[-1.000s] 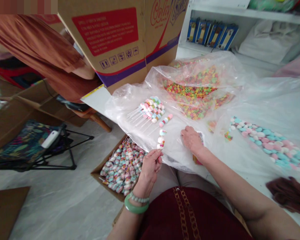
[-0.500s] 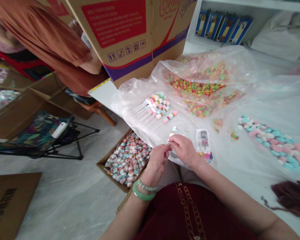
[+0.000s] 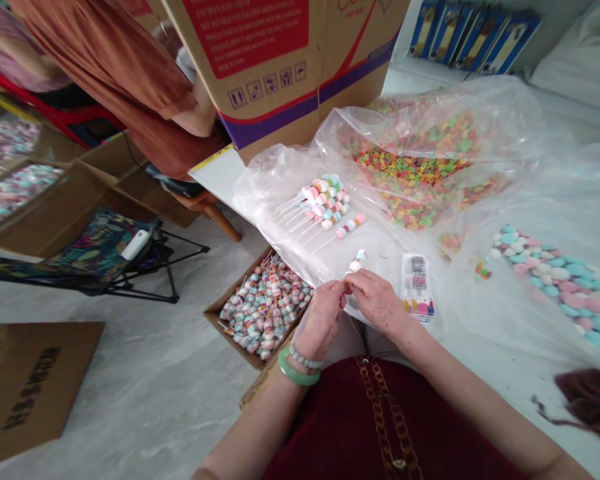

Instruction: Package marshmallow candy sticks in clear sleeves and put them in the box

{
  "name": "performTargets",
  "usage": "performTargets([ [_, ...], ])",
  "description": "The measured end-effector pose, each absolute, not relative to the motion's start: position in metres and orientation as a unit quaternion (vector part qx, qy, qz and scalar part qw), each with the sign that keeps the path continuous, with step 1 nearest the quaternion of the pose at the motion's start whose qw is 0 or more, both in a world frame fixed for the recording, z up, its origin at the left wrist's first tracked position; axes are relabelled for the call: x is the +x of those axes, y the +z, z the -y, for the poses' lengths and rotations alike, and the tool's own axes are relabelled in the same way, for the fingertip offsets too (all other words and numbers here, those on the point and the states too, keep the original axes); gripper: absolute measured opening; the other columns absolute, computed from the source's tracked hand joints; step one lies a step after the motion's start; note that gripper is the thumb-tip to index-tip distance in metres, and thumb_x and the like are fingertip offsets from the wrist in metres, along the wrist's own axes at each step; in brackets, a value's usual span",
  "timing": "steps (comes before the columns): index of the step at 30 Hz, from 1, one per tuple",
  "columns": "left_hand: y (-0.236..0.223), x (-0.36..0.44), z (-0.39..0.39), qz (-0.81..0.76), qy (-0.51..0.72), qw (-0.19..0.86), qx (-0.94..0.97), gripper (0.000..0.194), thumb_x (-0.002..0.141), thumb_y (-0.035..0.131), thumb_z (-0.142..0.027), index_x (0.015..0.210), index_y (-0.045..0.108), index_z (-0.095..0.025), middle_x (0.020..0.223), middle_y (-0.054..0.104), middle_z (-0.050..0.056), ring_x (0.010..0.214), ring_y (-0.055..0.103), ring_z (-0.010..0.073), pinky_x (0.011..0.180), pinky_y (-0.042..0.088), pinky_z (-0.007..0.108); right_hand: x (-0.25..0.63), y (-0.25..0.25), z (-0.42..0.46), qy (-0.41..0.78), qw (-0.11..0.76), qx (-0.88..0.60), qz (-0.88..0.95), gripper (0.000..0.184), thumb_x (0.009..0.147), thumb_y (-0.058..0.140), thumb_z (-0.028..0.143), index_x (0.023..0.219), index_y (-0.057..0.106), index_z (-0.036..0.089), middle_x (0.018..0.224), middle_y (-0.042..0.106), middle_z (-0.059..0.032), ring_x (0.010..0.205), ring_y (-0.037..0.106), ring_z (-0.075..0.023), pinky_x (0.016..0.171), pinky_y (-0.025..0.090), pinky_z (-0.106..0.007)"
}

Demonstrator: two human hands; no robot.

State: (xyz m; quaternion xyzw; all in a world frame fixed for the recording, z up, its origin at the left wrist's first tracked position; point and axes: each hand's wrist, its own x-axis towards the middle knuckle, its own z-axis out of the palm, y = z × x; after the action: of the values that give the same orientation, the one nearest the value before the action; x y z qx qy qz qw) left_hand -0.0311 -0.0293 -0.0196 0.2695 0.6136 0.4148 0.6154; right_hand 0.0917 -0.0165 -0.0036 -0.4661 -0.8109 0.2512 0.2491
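Observation:
Both hands meet at the near table edge, fingers pinched around the lower end of a candy skewer [image 3: 355, 264] with white and pale blue pieces at its top. My left hand [image 3: 324, 308] wears a green bangle and a bead bracelet at the wrist. My right hand [image 3: 377, 300] presses thumb and fingers together right beside it. The fingers hide the skewer's lower part. Beyond them lies a pile of marshmallow skewers [image 3: 327, 199], sticks pointing left, with a single skewer [image 3: 351, 226] next to it. Printed labels [image 3: 417, 283] lie to the right of my right hand.
A large clear bag [image 3: 420, 160] of colourful ring candies lies behind. Pastel marshmallows [image 3: 555, 280] spread at right. A cardboard box [image 3: 265, 310] of wrapped skewers stands below the table's left edge. A tall carton [image 3: 275, 80] stands at the back; a person in an orange top [image 3: 125, 87] is beyond.
The view has shifted, so the scene sits farther right. Both hands stay together at the skewer's lower end, and slightly more of its top shows above the fingers.

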Motion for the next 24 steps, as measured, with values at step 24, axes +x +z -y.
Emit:
performTargets([
  [24, -0.032, -0.025, 0.032, -0.565, 0.442, 0.648, 0.256, 0.035, 0.072, 0.061, -0.045, 0.06, 0.046, -0.016, 0.044, 0.035, -0.008, 0.035, 0.023, 0.0024, 0.037, 0.015, 0.019, 0.1, -0.016, 0.019, 0.348, 0.292, -0.594, 0.664, 0.017, 0.08, 0.048, 0.023, 0.074, 0.063, 0.022, 0.076, 0.065, -0.0002, 0.075, 0.057, -0.0162, 0.07, 0.041, -0.028],
])
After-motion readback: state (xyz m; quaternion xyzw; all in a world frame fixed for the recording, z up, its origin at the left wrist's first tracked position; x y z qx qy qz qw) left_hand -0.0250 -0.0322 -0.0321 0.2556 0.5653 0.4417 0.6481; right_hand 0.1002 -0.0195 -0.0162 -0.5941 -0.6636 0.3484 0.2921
